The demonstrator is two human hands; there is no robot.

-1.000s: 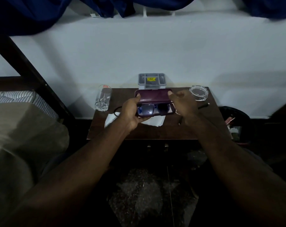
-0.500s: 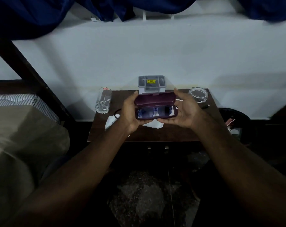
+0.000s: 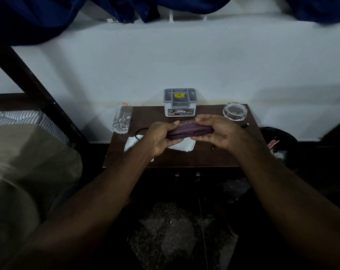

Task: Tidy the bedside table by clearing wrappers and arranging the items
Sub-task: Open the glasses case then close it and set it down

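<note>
A purple glasses case point(image 3: 190, 131) is held above the middle of the brown bedside table point(image 3: 214, 158), its lid pressed down so the glasses inside are hidden. My left hand point(image 3: 161, 137) grips its left end and my right hand point(image 3: 217, 131) grips its right end, thumbs on top. Beneath the case lies a crumpled white wrapper point(image 3: 182, 146), and a second white scrap point(image 3: 131, 143) lies at the table's left with a thin black cord point(image 3: 140, 131) looping over it.
A tall clear drinking glass point(image 3: 123, 117) stands at the back left corner. At the back centre is a grey compartment organiser point(image 3: 179, 101); a glass ashtray point(image 3: 235, 111) sits back right. A dark bin point(image 3: 278, 147) stands right of the table, a bed point(image 3: 25, 152) left.
The case was open with the glasses showing; its lid has come down and it is now closed between both hands, held a little lower.
</note>
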